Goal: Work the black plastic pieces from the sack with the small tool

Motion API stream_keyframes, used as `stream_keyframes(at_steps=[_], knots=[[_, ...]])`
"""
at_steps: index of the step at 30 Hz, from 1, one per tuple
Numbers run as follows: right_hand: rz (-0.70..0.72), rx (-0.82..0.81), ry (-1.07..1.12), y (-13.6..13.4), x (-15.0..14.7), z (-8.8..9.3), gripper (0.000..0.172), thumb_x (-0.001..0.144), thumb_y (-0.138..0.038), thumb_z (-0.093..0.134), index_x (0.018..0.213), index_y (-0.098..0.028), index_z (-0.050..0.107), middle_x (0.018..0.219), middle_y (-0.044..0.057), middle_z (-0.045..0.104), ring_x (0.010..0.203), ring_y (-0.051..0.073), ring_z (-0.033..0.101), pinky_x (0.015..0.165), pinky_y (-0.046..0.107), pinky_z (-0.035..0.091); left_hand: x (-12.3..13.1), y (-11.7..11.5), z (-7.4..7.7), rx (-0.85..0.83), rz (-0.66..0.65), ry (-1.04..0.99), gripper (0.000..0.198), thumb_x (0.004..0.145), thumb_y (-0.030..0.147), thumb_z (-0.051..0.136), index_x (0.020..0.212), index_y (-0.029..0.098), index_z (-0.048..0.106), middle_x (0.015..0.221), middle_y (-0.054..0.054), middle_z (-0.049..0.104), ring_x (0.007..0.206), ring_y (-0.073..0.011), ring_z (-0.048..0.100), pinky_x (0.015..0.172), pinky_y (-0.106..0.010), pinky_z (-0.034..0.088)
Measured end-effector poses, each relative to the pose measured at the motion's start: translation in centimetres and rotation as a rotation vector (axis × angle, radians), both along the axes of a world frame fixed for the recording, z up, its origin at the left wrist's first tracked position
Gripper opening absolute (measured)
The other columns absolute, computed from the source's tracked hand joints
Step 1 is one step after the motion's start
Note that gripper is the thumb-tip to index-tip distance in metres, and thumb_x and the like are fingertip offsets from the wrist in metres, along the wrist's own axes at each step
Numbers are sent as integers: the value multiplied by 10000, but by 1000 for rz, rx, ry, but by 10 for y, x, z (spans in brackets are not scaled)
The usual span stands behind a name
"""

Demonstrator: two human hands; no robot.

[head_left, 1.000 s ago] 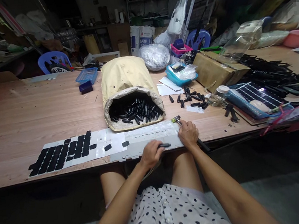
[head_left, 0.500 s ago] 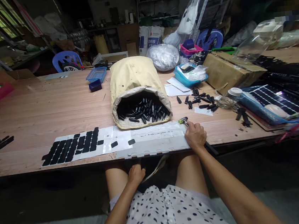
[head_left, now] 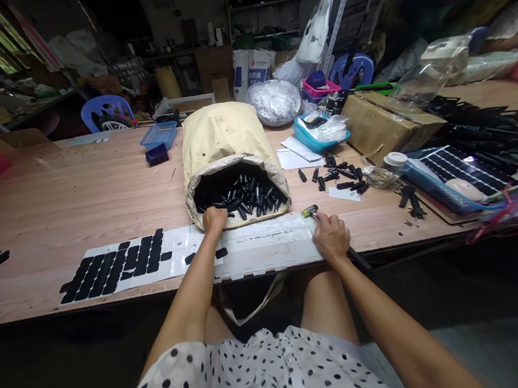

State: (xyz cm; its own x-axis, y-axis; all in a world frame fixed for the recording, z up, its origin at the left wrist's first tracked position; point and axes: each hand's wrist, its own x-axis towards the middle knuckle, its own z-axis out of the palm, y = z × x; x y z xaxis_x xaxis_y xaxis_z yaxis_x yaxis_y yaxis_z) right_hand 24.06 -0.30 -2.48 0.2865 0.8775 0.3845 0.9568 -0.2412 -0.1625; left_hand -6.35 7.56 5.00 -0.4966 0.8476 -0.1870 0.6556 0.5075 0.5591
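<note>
1. Reaching forward, my left hand (head_left: 214,218) sits at the lower lip of the sack (head_left: 220,133), which lies on its side with its mouth facing me.
2. Its fingers curl down among the black parts (head_left: 245,195) just inside the mouth. I cannot tell whether they have closed on one.
3. My right hand (head_left: 331,239) is closed in a fist around the small hammer (head_left: 309,212). The head pokes out just ahead of the knuckles, and the dark handle runs back past the wrist, over the table edge.
4. Between the two hands lies a white strip (head_left: 269,245), touching the inner side of the right hand.
5. Left of the left forearm, a sheet of black pads (head_left: 118,264) lies flat.
6. Ahead of the right hand, slightly to its right, loose black pieces (head_left: 338,176) are scattered on the wooden table (head_left: 79,200).
</note>
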Motion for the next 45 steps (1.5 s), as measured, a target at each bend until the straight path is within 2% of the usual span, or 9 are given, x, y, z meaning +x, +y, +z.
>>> stream_keyframes(at_steps=[3, 7, 14, 19, 22, 25, 30, 36, 45], knots=[[-3, -13, -1, 0, -1, 0, 331, 904, -186, 532, 1190, -213, 697, 959, 107, 575, 908, 244, 491, 678, 314, 299, 0, 15, -2, -80, 35, 23, 204, 776, 331, 687, 801, 148, 772, 795, -155, 774, 885, -314, 741, 781, -376, 559], [-5, -33, -5, 0, -1, 0, 339, 910, -195, 528, 1211, -206, 685, 979, 111, 575, 924, 246, 493, 693, 316, 301, -2, 16, -3, -127, 48, -53, 197, 779, 336, 694, 727, 156, 755, 658, -110, 735, 727, -267, 734, 740, -341, 560], [-31, -59, -12, 1, -6, 4, 353, 925, -192, 497, 1232, -207, 672, 1001, 115, 585, 938, 248, 496, 706, 321, 306, -2, -7, -2, 71, -26, 137, 155, 752, 374, 709, 814, 233, 696, 927, -66, 769, 952, -279, 703, 762, -338, 514], [-36, -76, -25, 0, -8, 8, 361, 928, -186, 489, 1242, -207, 664, 1006, 116, 590, 937, 247, 498, 713, 322, 311, 34, -39, -6, 293, -379, 125, 147, 813, 303, 651, 949, 250, 669, 909, -9, 734, 854, -202, 666, 741, -282, 480], [-41, -87, -32, 0, -9, 8, 365, 935, -189, 482, 1253, -204, 660, 1014, 117, 591, 941, 247, 501, 716, 321, 314, 69, -54, -17, 311, -661, 65, 140, 811, 236, 655, 947, 249, 686, 953, -13, 723, 893, -197, 652, 761, -285, 489], [-41, -96, -28, 0, -9, 8, 365, 939, -193, 480, 1259, -204, 656, 1032, 119, 590, 950, 249, 499, 722, 323, 319, 93, -64, -32, 299, -808, 43, 131, 811, 210, 671, 927, 243, 719, 991, -31, 705, 986, -215, 637, 856, -315, 499], [-32, -100, 11, 0, -10, 9, 360, 943, -202, 483, 1258, -213, 656, 1036, 119, 591, 970, 251, 495, 731, 319, 324, 98, -68, -50, 316, -811, -3, 179, 839, 247, 673, 995, 253, 761, 999, -43, 675, 1010, -229, 609, 925, -362, 491], [28, -119, 174, -2, 1, 17, 372, 929, -169, 478, 1230, -242, 683, 1007, 93, 620, 959, 234, 521, 755, 301, 366, 94, -65, -54, 312, -818, -69, 195, 831, 246, 678, 996, 255, 783, 942, -36, 668, 966, -220, 605, 922, -362, 486], [343, 41, 502, -47, -20, 18, 427, 956, -191, 357, 1236, -218, 678, 1134, 99, 701, 1052, 227, 616, 932, 348, 496, 99, -66, -52, 288, -770, -103, 164, 766, 218, 722, 915, 245, 785, 943, -35, 693, 974, -229, 615, 924, -365, 487]])
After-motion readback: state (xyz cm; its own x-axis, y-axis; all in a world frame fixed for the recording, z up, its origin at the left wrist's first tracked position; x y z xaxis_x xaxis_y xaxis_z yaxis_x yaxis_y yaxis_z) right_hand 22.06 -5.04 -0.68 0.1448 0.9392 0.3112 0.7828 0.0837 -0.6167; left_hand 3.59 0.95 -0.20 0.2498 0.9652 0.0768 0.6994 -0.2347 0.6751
